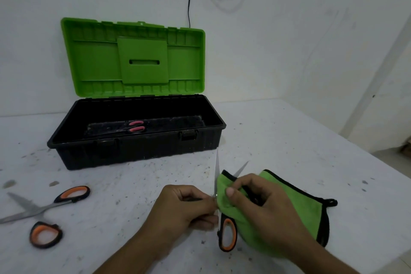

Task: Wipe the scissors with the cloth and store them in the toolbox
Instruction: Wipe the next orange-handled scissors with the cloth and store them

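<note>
Closest to me, both forearms reach in from the bottom edge over the speckled white table (133, 184). The left hand (184, 207) is curled shut, fingers pinched around the pivot area of a pair of orange-and-black scissors (226, 234). One oval handle loop, black rimmed with an orange lining, hangs below the hand, while the two thin steel blades splay open above it, one pointing almost straight away, the other angling to the right. The right hand (260, 204) is closed over a green cloth (307, 211), thumb on top, pressing the fabric against the right-hand blade. The cloth looks soft and fuzzy (microfibre, by the look of it), edged in black binding with a small black hanging loop at its far right corner; most of it drapes flat on the table under the wrist.

Off to the left lies a second pair of scissors (44, 211) — same orange-and-black handles, blades spread wide, resting flat and untouched, well apart from the hands.

Farther back stands the toolbox (138, 149), a black ribbed plastic tub with a latch on its front, its bright green lid (138, 58) propped upright against the wall. Inside, on the scuffed dark floor of the tub, lies a pair of pink-handled scissors (135, 127) — the only thing I can make out in there.
</note>
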`<state>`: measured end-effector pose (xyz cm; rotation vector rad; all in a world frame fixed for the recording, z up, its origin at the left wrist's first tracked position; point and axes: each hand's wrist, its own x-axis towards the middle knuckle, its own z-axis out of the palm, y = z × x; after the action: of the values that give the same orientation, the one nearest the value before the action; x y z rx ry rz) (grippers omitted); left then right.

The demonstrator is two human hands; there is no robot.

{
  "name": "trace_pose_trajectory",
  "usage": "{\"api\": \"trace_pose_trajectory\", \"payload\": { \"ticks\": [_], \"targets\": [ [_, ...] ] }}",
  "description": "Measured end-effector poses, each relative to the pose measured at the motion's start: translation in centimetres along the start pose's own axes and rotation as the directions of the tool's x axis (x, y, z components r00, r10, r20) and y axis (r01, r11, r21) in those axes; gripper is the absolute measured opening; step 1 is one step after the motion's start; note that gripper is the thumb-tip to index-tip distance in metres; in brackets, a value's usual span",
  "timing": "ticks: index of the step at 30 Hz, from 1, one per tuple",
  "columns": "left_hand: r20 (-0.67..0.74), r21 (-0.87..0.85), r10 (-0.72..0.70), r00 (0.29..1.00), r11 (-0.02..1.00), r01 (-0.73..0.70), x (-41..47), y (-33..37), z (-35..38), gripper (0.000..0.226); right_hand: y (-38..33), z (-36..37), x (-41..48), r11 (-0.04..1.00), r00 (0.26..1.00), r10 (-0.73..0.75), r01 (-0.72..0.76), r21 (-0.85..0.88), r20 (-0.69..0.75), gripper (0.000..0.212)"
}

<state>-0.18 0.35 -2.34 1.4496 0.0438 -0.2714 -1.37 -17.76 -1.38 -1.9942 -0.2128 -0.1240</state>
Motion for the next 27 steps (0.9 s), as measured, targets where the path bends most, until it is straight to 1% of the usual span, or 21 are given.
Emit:
{"api": "trace_pose_trajectory", "payload": {
  "ticks": [2, 5, 8, 10, 13, 16, 19, 22, 24, 25, 27],
  "targets": [
    [0.005, 0.017, 0.007, 1.000, 1.000, -0.007, 0.0, -0.1, -0.1, 0.005, -0.2, 0.5, 0.1, 0.988, 0.995, 0.095, -0.093, 0.122, -0.005, 0.020],
    [0.010, 0.038, 0.015, 1.000, 0.999, -0.016, 0.1, -0.3, -0.4, 0.008, -0.5, 1.0, 0.3, 0.925, 0.966, 0.255, -0.256, 0.280, 0.041, 0.037],
    [0.037, 0.039, 0.006, 0.999, 0.999, -0.008, 0.2, -0.4, -0.3, 0.006, -0.6, 1.0, 0.6, 0.870, 0.944, 0.326, -0.318, 0.377, 0.045, 0.041],
    [0.041, 0.034, 0.009, 0.999, 0.999, -0.011, 0.3, -0.4, -0.1, 0.006, -0.6, 0.6, 0.7, 0.860, 0.942, 0.334, -0.318, 0.398, 0.031, 0.045],
    [0.046, 0.021, 0.000, 0.999, 1.000, -0.001, 0.2, -0.2, 0.0, 0.020, -0.6, 0.4, 1.0, 0.852, 0.936, 0.351, -0.307, 0.425, -0.028, 0.047],
    [0.048, 0.018, -0.015, 0.999, 1.000, 0.015, 0.1, 0.1, 0.0, 0.024, -0.4, -0.1, 1.8, 0.852, 0.930, 0.348, -0.260, 0.454, -0.121, 0.046],
    [0.037, 0.004, -0.039, 0.999, 0.999, 0.039, 0.2, 0.2, 0.1, 0.032, 0.0, -0.7, 2.5, 0.826, 0.919, 0.357, -0.227, 0.516, -0.168, 0.044],
    [0.033, 0.013, -0.053, 0.998, 0.999, 0.052, 0.2, 0.4, 0.0, 0.033, 0.4, -1.2, 3.3, 0.800, 0.896, 0.387, -0.209, 0.562, -0.217, 0.043],
    [0.035, 0.019, -0.058, 0.998, 0.998, 0.057, 0.2, 0.5, -0.1, 0.032, 0.3, -2.1, 3.9, 0.772, 0.869, 0.412, -0.174, 0.612, -0.273, 0.047],
    [0.036, 0.020, -0.059, 0.998, 0.998, 0.058, 0.2, 0.5, -0.2, 0.032, 0.2, -2.7, 4.0, 0.771, 0.865, 0.404, -0.147, 0.619, -0.298, 0.049],
    [0.047, 0.018, -0.061, 0.997, 0.998, 0.060, 0.2, 0.6, -0.3, 0.032, -0.3, -3.5, 3.7, 0.837, 0.896, 0.332, -0.134, 0.531, -0.296, 0.056]
  ]
}}
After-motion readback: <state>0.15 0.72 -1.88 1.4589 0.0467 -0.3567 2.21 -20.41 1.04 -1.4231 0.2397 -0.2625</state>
